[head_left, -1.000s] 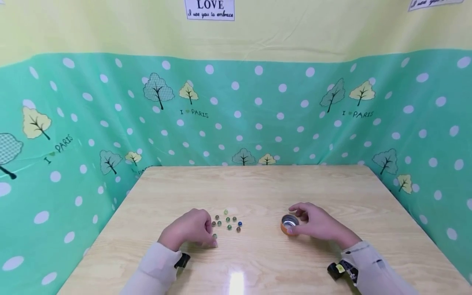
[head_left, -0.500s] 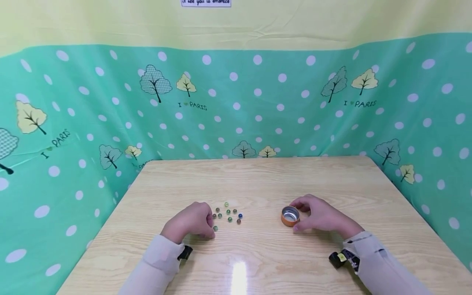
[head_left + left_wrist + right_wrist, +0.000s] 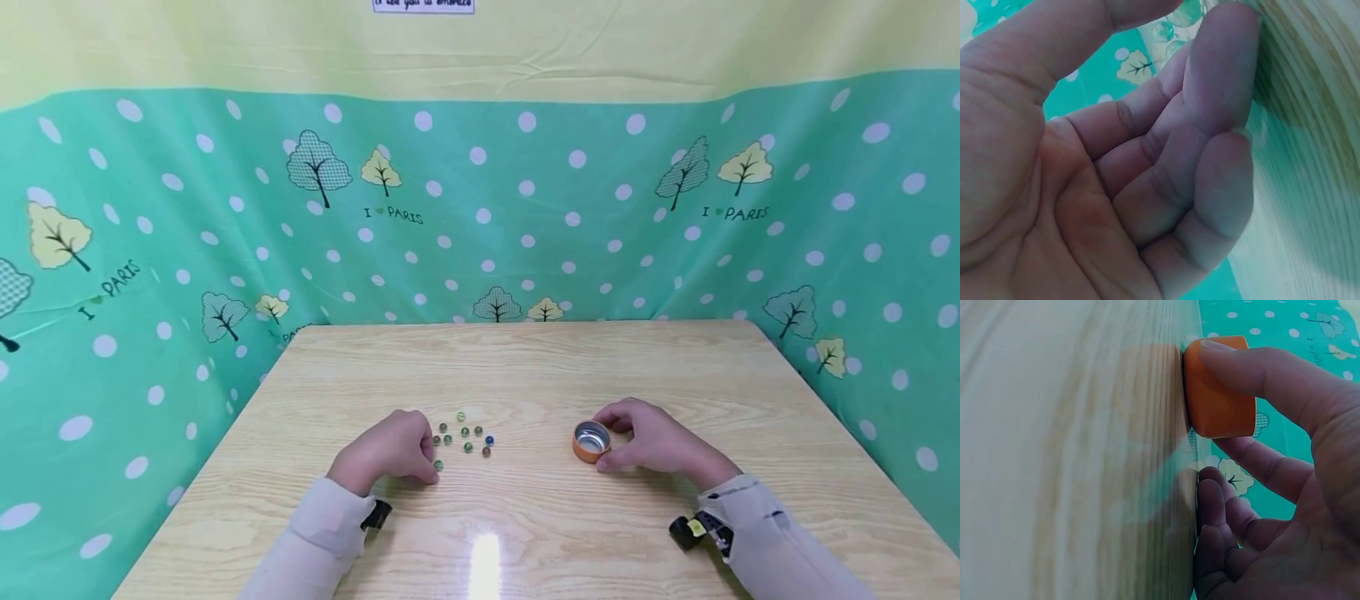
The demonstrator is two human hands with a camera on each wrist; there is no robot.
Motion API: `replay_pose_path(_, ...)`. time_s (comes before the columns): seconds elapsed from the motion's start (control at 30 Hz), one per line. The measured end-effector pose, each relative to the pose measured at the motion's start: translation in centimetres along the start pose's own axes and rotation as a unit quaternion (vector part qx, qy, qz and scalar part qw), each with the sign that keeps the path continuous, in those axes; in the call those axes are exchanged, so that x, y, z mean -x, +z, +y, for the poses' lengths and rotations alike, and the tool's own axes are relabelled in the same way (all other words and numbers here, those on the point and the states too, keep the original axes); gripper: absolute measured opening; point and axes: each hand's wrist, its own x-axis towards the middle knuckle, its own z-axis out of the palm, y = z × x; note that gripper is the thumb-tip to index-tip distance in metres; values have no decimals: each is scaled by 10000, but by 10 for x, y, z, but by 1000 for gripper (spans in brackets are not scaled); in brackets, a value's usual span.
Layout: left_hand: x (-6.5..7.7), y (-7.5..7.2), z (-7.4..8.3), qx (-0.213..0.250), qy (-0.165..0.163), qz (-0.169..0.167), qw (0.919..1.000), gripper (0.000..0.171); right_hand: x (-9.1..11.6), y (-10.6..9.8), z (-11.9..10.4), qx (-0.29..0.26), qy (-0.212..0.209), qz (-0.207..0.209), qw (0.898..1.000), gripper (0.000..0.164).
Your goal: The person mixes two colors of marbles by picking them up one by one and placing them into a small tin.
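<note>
In the head view, my left hand [image 3: 392, 454] rests on the table with bent fingers beside several small glass marbles [image 3: 465, 432]. A green marble [image 3: 438, 466] sits right at its fingertips. The left wrist view shows loosely curled fingers [image 3: 1222, 69], with glass marbles [image 3: 1163, 31] beyond them and nothing seen in the palm. My right hand [image 3: 648, 435] holds a small round orange tin [image 3: 591, 457] with a silvery inside, open side up. In the right wrist view the thumb [image 3: 1241, 365] presses the tin's side [image 3: 1225, 406]; the index finger is partly hidden behind it.
The light wooden table [image 3: 525, 367] bears the marbles left of centre and the tin to the right. One blue marble [image 3: 490, 440] lies at the group's right side. A green dotted cloth [image 3: 517, 200] hangs behind and along both sides.
The head view has tilted down slightly. My right thumb and fingers have shifted along the tin's right side, the index finger coming down to it. My left hand and the marbles hardly move.
</note>
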Motion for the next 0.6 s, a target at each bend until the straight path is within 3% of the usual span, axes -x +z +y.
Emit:
replay_pose_path(0.3, -1, 3, 1, 85, -36, 61, 9999, 26, -1, 1, 0, 15, -38, 28, 10000, 59)
replay_pose_path(0.6, -2, 2, 2, -27, 213, 12, 9998, 24, -1, 1, 1, 53, -66, -6, 10000, 57)
